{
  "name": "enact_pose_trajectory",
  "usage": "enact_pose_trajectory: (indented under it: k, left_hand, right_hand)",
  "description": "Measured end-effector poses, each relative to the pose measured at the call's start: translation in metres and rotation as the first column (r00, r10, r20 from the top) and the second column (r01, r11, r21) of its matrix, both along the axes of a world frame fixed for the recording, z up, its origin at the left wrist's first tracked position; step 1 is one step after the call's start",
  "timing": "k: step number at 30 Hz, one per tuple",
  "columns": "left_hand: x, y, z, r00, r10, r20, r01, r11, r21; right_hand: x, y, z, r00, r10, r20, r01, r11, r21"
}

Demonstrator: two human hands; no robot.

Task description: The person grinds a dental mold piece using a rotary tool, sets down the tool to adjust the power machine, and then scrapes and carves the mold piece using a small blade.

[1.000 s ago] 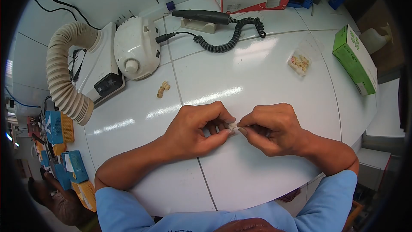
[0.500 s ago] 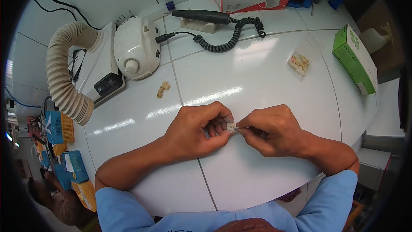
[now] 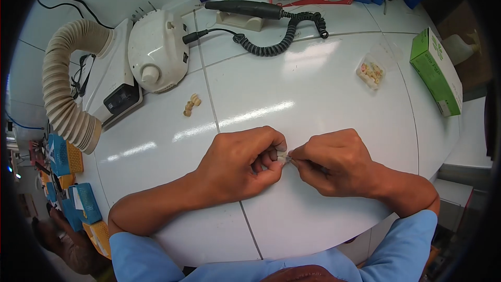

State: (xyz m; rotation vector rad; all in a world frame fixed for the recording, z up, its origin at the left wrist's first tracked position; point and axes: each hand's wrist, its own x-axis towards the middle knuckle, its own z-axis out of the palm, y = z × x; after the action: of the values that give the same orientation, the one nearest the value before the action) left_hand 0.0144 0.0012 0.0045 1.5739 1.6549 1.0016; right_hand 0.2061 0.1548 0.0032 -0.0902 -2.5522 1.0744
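Note:
My left hand [image 3: 244,164] is closed in a pinch on a small whitish piece [image 3: 282,155], tooth-like but too small to make out fully. From the right, my right hand [image 3: 334,163] pinches a thin metal tool [image 3: 290,158], its tip against or very close to that piece. Most of the tool lies hidden in the fingers. Both hands are just above the white tiled table, fingertips nearly meeting. A cluster of yellowish tooth-like pieces [image 3: 192,104] lies on the table, up and left of my left hand.
At the back left stand a white control box [image 3: 159,49] and a ribbed hose [image 3: 60,89]. A black handpiece [image 3: 242,8] with coiled cord rests on a stand. To the right are a small clear tub [image 3: 370,74] of tooth-like pieces and a green box [image 3: 437,73]. Another person [image 3: 73,243] is at lower left.
The whole view has shifted slightly. My left fingers have curled a little tighter around the whitish piece. Both hands otherwise keep nearly the same pose.

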Motion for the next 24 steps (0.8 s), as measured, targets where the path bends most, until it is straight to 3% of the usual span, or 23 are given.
enact_pose_trajectory:
  k: [5, 24]
  left_hand:
    - [-0.0004, 0.0002, -0.0028, 1.0, 0.008, -0.013, -0.007, 0.999, 0.053]
    - [-0.0027, 0.0006, -0.0027, 1.0, -0.024, -0.019, 0.025, 0.998, 0.051]
  right_hand:
    - [-0.0005, 0.0003, 0.0004, 1.0, 0.007, -0.002, -0.007, 0.998, 0.065]
    - [-0.0026, -0.0007, 0.0016, 1.0, 0.019, 0.0, -0.019, 0.999, 0.039]
